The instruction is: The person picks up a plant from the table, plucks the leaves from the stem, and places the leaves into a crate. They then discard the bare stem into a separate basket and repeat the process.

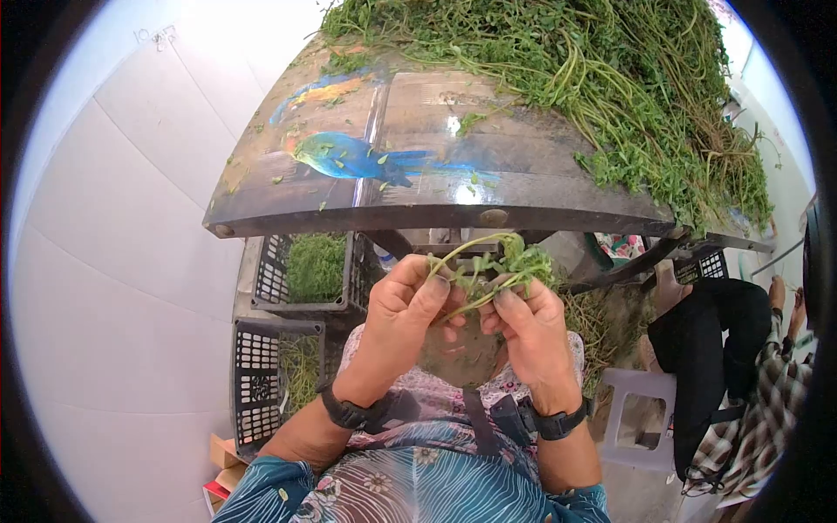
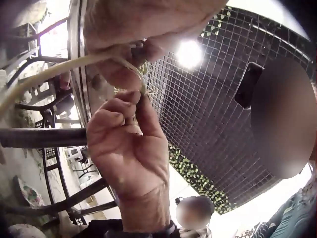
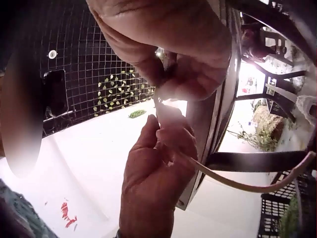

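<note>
In the head view a leafy green stem (image 1: pixel 528 263) is held up in front of the person's chest, just below the table's near edge. My left hand (image 1: pixel 384 322) pinches it between thumb and fingertips on one side. My right hand (image 1: pixel 536 336) pinches the leafier side, with thumb and fingers closed on it. Between the hands one part of the stem arches upward. The left wrist view shows a pale length of stem (image 2: pixel 49 74) running out from the pinching fingertips, which nearly meet. A stem end (image 3: pixel 247 187) also curves away in the right wrist view.
A large heap of leafy greens (image 1: pixel 610 87) covers the far right of the table (image 1: pixel 523 174). Black crates (image 1: pixel 253 383) with greens stand below at left. Another seated person (image 1: pixel 711 349) is at right, beside a pale plastic stool (image 1: pixel 619 410).
</note>
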The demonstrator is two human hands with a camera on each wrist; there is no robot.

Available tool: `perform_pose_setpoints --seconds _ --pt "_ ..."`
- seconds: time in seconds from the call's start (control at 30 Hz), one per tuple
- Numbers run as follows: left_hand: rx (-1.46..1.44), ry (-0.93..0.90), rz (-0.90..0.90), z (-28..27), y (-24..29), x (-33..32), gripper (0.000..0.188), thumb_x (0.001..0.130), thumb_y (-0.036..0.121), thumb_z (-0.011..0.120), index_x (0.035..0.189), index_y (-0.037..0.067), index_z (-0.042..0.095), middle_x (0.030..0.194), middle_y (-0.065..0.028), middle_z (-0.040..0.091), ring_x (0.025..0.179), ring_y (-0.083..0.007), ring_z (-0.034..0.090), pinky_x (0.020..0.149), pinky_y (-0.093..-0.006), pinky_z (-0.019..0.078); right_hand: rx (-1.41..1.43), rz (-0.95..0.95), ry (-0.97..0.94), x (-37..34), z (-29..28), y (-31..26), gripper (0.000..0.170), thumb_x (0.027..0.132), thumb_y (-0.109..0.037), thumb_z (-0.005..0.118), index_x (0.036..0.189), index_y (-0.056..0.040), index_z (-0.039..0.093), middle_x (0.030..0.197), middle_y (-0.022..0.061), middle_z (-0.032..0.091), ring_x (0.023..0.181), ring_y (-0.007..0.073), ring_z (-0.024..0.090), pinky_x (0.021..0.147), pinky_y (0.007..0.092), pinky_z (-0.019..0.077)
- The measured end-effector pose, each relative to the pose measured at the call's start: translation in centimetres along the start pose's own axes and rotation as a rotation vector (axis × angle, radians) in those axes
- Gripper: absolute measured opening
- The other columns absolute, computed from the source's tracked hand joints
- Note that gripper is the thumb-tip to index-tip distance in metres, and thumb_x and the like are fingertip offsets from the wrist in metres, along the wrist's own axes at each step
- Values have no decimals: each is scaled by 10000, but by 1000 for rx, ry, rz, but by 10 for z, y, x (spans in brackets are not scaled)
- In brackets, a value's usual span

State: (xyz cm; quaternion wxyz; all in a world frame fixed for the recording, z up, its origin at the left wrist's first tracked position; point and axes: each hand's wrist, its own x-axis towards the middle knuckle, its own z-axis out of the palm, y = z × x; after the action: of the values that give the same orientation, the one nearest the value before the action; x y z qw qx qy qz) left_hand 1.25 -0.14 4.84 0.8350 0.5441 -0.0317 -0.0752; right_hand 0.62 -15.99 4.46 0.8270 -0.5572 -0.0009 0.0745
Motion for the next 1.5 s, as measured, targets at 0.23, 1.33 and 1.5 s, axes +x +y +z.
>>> perform_pose_setpoints --seconds 0.23,1.33,1.5 --pt "253 -9 26 -10 -10 -4 155 906 189 517 897 37 546 674 2 538 551 -47 487 454 -178 368 -321 155 -271 -40 -24 -26 144 796 -73 514 861 22 601 740 59 607 640 110 552 588 240 450" --pt "804 -290 151 0 -26 -9 243 905 194 459 778 -4 520 627 -122 534 558 -237 578 518 -300 435 -760 -105 -242 -20 -42 14 189 758 -63 551 917 17 614 783 139 586 720 247 578 653 314 453" --pt "857 -313 124 -3 -28 -7 305 925 251 436 805 -9 543 628 -85 554 565 -175 591 530 -264 450 -757 -100 -273 -18 -42 14 188 756 -89 575 907 17 616 756 132 569 696 247 559 633 322 444"
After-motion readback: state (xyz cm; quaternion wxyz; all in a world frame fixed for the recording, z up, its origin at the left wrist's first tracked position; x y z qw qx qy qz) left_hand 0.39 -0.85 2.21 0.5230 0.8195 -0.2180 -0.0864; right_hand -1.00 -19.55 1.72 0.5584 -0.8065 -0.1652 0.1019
